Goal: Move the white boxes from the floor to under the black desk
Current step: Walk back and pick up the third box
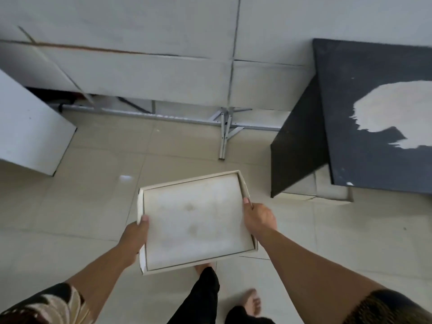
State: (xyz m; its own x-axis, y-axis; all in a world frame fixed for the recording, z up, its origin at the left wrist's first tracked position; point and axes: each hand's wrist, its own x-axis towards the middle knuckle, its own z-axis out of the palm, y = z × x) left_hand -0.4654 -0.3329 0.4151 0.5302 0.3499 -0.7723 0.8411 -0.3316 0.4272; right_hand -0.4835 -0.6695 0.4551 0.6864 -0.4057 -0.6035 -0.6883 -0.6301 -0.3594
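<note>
I hold a shallow white box (pixel 196 220), open side up, above the tiled floor in the lower middle of the view. My left hand (pixel 135 235) grips its left rim, thumb over the edge. My right hand (pixel 258 218) grips the right rim the same way. The black desk (pixel 364 113) stands to the upper right, with a large pale worn patch on its top. Under the desk's near edge another white box (pixel 315 188) shows on the floor, partly hidden by the black side panel (pixel 297 146).
A white cabinet or board (pixel 28 132) stands at the left. Grey wall panels (pixel 145 73) on metal stands (pixel 224 132) run across the back. My bare feet (pixel 251 302) and black trousers are below the box. Beige floor tiles (pixel 88 202) stretch between.
</note>
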